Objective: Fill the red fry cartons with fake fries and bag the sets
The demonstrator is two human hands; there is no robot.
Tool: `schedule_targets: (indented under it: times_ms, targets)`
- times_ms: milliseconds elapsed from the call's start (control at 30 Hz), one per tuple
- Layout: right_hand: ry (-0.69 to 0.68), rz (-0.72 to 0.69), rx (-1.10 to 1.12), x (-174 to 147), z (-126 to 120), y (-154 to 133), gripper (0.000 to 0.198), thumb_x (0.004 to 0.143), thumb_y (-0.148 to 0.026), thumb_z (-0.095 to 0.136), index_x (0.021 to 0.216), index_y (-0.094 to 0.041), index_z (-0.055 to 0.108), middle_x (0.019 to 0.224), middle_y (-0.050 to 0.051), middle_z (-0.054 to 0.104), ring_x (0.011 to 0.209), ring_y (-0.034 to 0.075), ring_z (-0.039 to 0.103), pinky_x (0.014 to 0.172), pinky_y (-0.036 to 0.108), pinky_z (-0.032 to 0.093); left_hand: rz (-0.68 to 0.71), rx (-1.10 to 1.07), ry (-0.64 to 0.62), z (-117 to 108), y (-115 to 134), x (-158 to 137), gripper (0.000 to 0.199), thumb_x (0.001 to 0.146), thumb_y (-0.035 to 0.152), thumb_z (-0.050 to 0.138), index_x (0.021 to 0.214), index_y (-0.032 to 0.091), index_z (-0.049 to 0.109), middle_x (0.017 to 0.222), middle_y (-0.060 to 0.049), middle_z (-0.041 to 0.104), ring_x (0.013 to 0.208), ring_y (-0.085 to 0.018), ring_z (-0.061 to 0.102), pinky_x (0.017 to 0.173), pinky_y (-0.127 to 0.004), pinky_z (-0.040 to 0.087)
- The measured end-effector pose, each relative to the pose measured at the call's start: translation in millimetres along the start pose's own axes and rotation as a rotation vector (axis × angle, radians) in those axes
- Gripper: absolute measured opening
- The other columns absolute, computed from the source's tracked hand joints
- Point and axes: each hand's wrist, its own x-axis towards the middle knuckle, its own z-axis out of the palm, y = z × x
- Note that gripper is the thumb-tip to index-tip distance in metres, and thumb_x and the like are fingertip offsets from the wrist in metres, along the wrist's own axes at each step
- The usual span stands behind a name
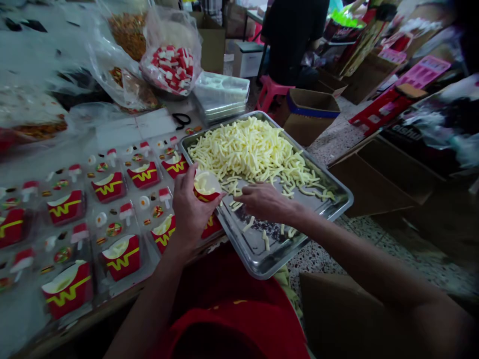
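My left hand [194, 204] is wrapped round a small red fry box [206, 196], tilted with its white-lined opening up and a few pale fry-shaped pieces inside. My right hand [260, 202] is just to the right of it, over the metal tray [258, 257]. Its fingers are bent together low among loose pieces; whatever is between the fingertips is hidden. A big heap of pale yellow fry-shaped pieces [250, 147] fills the far part of the tray, and a few lie scattered nearer to me.
On the table to the left, clear plastic packs hold red fry boxes [123, 259] and small food-shaped pieces. Behind are black-handled scissors [181, 119], stacked clear trays [222, 97] and a bag of red-and-white pieces [172, 65]. Cardboard boxes [309, 114] stand right; a person [294, 40] sits beyond.
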Motion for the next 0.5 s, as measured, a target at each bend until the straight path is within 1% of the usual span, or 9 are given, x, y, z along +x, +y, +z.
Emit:
schedule_targets:
  times_ms: [67, 100, 167, 233, 333, 367, 433, 500]
  targets:
    - [-0.029, -0.080, -0.114, 12.2, 16.4, -9.5, 0.014, 0.087, -0.015, 0.067, 0.098, -0.020, 0.072, 0.094, 0.006, 0.067, 0.084, 0.019, 0.057, 0.077, 0.034, 0.037, 0.012, 0.019, -0.017, -10.5, -2.0, -6.2, 0.086, 0.068, 0.042, 0.086, 0.142, 0.020, 0.048, 0.122, -0.011, 0.060, 0.113, -0.029, 0.058, 0.103, -0.040, 0.046]
    - [-0.029, -0.116, -0.141, 18.4, 20.6, -13.1, 0.008, 0.086, -0.014, 0.068, 0.092, -0.019, 0.071, 0.094, 0.006, 0.066, 0.086, 0.020, 0.056, 0.079, 0.035, 0.037, 0.017, 0.027, -0.018, -15.8, -2.4, -8.9, 0.085, 0.068, 0.041, 0.086, 0.142, 0.020, 0.048, 0.122, -0.011, 0.060, 0.113, -0.029, 0.058, 0.103, -0.040, 0.046]
    - [-0.036, -0.173, -0.134, 27.2, 21.1, -15.5, 0.004, 0.085, -0.015, 0.070, 0.085, -0.019, 0.070, 0.093, 0.007, 0.065, 0.090, 0.021, 0.054, 0.081, 0.035, 0.037, 0.018, 0.043, -0.008, -25.5, -2.6, -13.7, 0.084, 0.070, 0.042, 0.085, 0.141, 0.020, 0.048, 0.121, -0.011, 0.060, 0.113, -0.030, 0.058, 0.103, -0.041, 0.046]
    - [-0.051, -0.174, -0.052, 27.1, 14.3, -12.4, 0.003, 0.082, -0.017, 0.073, 0.083, -0.019, 0.071, 0.093, 0.006, 0.065, 0.091, 0.021, 0.053, 0.081, 0.034, 0.037, 0.018, 0.048, -0.002, -32.3, -2.4, -17.8, 0.082, 0.070, 0.043, 0.084, 0.140, 0.020, 0.049, 0.120, -0.011, 0.060, 0.113, -0.030, 0.058, 0.102, -0.042, 0.046]
    - [-0.065, -0.135, 0.128, 9.7, 3.7, -8.0, 0.006, 0.079, -0.018, 0.073, 0.084, -0.022, 0.073, 0.094, 0.003, 0.067, 0.091, 0.020, 0.053, 0.080, 0.031, 0.037, 0.024, 0.038, -0.021, -35.7, 0.3, -22.7, 0.081, 0.070, 0.042, 0.084, 0.140, 0.021, 0.049, 0.122, -0.011, 0.060, 0.114, -0.031, 0.057, 0.103, -0.043, 0.046]
    - [-0.068, -0.130, 0.155, 1.3, 3.1, -9.0, 0.008, 0.079, -0.018, 0.073, 0.084, -0.023, 0.073, 0.094, 0.002, 0.068, 0.092, 0.019, 0.053, 0.081, 0.031, 0.037, 0.025, 0.037, -0.037, -35.1, 2.0, -24.1, 0.082, 0.069, 0.041, 0.085, 0.140, 0.021, 0.049, 0.122, -0.011, 0.060, 0.114, -0.031, 0.058, 0.103, -0.043, 0.046]
    - [-0.081, -0.144, 0.126, -15.3, 8.7, -14.8, 0.008, 0.079, -0.016, 0.071, 0.084, -0.022, 0.072, 0.092, 0.003, 0.069, 0.093, 0.020, 0.054, 0.084, 0.033, 0.036, 0.025, 0.038, -0.105, -32.1, 6.2, -26.4, 0.086, 0.066, 0.041, 0.088, 0.141, 0.022, 0.049, 0.122, -0.011, 0.060, 0.113, -0.031, 0.059, 0.102, -0.043, 0.048]
    - [-0.087, -0.145, 0.069, -27.4, 21.2, -22.3, 0.007, 0.079, -0.015, 0.070, 0.084, -0.020, 0.070, 0.088, 0.004, 0.070, 0.091, 0.021, 0.055, 0.085, 0.035, 0.036, 0.032, 0.026, -0.220, -28.1, 9.8, -28.6, 0.090, 0.062, 0.042, 0.090, 0.141, 0.024, 0.049, 0.121, -0.010, 0.060, 0.112, -0.031, 0.060, 0.100, -0.043, 0.049]
